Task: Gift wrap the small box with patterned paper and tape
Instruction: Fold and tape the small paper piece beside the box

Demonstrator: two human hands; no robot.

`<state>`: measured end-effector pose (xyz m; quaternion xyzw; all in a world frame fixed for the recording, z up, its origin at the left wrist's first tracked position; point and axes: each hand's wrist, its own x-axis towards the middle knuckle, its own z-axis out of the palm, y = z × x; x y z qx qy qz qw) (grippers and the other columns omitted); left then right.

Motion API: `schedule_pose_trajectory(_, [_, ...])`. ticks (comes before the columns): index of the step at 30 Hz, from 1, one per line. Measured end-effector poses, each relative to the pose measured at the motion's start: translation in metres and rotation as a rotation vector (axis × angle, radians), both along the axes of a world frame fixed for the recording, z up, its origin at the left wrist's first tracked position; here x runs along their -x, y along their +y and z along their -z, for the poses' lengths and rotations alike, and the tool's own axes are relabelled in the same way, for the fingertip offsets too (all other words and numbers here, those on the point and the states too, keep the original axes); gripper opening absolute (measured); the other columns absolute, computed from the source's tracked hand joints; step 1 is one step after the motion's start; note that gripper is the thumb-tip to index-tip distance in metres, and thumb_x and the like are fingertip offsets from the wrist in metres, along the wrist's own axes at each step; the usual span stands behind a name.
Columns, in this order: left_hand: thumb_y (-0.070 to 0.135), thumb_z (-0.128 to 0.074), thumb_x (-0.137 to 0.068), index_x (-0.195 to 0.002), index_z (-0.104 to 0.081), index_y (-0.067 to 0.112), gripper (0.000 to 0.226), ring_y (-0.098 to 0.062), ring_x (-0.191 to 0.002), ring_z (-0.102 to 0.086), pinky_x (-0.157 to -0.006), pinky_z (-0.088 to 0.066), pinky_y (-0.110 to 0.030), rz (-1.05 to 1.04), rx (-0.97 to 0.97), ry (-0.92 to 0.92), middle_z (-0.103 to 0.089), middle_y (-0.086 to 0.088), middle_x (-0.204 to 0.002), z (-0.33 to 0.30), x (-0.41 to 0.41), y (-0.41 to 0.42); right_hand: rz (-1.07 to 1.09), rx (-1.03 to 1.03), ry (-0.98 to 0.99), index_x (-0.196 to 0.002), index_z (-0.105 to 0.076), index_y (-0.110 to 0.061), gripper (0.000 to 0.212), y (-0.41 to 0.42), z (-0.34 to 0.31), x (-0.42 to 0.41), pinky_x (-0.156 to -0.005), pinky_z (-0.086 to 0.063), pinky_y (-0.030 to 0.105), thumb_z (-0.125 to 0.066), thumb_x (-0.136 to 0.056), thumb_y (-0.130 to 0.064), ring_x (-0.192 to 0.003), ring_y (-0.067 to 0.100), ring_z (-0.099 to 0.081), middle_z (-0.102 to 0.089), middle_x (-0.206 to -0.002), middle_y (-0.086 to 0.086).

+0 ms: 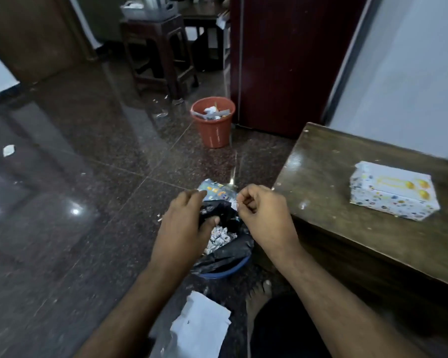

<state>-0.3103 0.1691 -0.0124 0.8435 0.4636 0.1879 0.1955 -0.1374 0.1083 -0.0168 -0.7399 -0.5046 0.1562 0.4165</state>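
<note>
With the patterned-paper-wrapped small box set aside on the brown wooden table, the left hand holds crumpled scraps and the right hand pinches a small sliver over the black-lined blue bin, apparently discarding offcuts.

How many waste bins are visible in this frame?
2. A round orange plastic bin stands on the floor by the dark red cabinet; a blue bin lined with a black bag sits under both hands. Others may be hidden.

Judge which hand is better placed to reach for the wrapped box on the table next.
Right, probably. The right hand is on the side of the table where the wrapped box lies, though it pinches a small scrap. The left hand is farther off, over the black-lined bin.
</note>
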Motion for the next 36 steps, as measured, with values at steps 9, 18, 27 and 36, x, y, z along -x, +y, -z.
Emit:
schedule_pose_trajectory(9, [0.037,-0.067,-0.096,-0.152,-0.042,0.018,0.064,-0.028,-0.136,-0.048,-0.11,-0.041,-0.043,-0.1,0.134,0.205,-0.047,-0.004,-0.149,0.056,0.021,0.018,-0.118,0.246,-0.116,-0.102,-0.073,-0.013,0.016,0.088,0.067,0.013,-0.085,-0.058,0.042,-0.067,-0.092,-0.002,-0.089,0.021,-0.067,-0.068,-0.103,0.005])
schedule_pose_trajectory(18, [0.035,-0.068,-0.096,-0.151,-0.044,0.016,0.064,-0.03,-0.135,-0.048,-0.11,-0.041,-0.043,-0.137,0.147,0.223,-0.047,-0.005,-0.149,0.065,0.024,0.017,-0.116,0.347,-0.076,-0.104,-0.076,-0.016,0.013,0.091,0.071,0.011,-0.084,-0.061,0.042,-0.066,-0.098,-0.012,-0.089,0.021,-0.07,-0.075,-0.1,0.003])
schedule_pose_trajectory(27, [0.038,-0.07,-0.093,-0.15,-0.045,0.013,0.067,-0.033,-0.134,-0.051,-0.11,-0.042,-0.046,-0.044,-0.035,0.244,-0.05,-0.01,-0.147,0.0,0.009,-0.006,-0.119,0.154,-0.177,-0.133,-0.061,-0.018,0.031,0.033,0.002,0.023,-0.096,-0.052,0.041,-0.06,-0.102,-0.022,-0.115,0.02,-0.06,-0.056,-0.126,-0.001])
schedule_pose_trajectory(36, [0.046,-0.065,-0.096,-0.161,-0.02,0.014,0.086,-0.028,-0.15,-0.032,-0.121,-0.029,-0.04,0.082,-0.169,0.217,-0.031,-0.011,-0.162,-0.071,-0.011,-0.08,-0.027,0.004,-0.223,-0.145,-0.05,-0.018,0.046,-0.08,-0.039,0.007,-0.098,-0.05,0.034,-0.054,-0.104,-0.039,-0.121,0.017,-0.054,-0.05,-0.129,-0.003])
